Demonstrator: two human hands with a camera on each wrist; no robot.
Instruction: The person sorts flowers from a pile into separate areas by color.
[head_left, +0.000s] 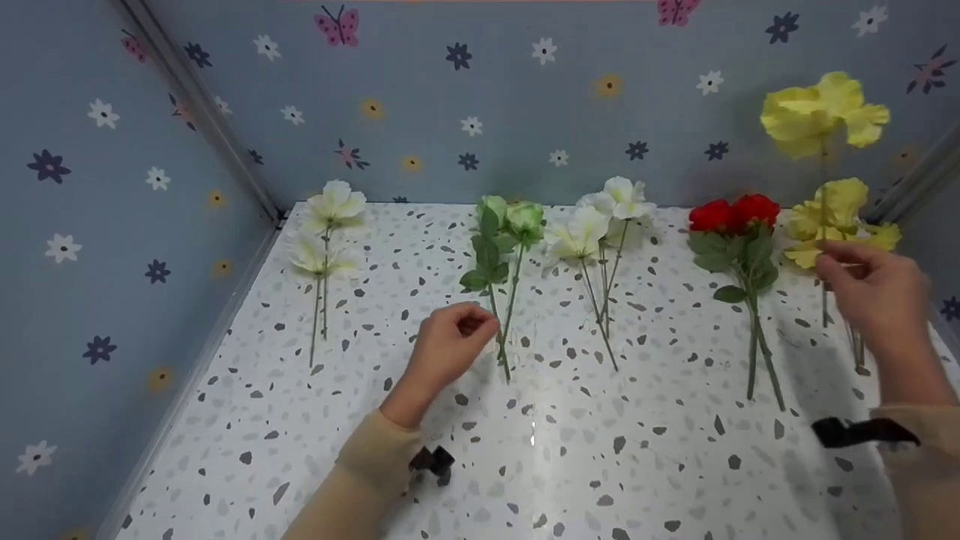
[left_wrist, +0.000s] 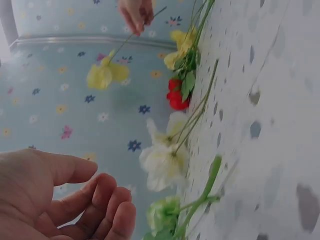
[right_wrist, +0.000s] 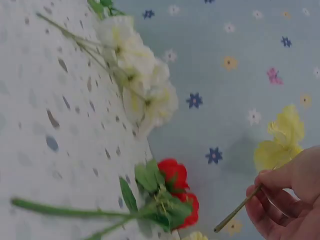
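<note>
My right hand point(head_left: 874, 296) pinches the stem of a yellow flower point(head_left: 821, 112) and holds it upright above the table; in the right wrist view the stem point(right_wrist: 239, 207) runs between thumb and fingers. Behind and below that hand lie more yellow flowers point(head_left: 836, 210), with two red roses point(head_left: 735, 215) just to their left. My left hand point(head_left: 450, 341) hovers over the stems of the pale green roses point(head_left: 523, 219), its fingers loosely bent. Nothing sits between its thumb and fingers in the left wrist view.
White flowers point(head_left: 600, 217) lie between the green and red roses. Another pair of white flowers point(head_left: 330, 206) rests at the far left. All lie on a speckled white table point(head_left: 600, 465), blooms toward the patterned back wall point(head_left: 510, 90). A side wall point(head_left: 97, 247) rises on the left.
</note>
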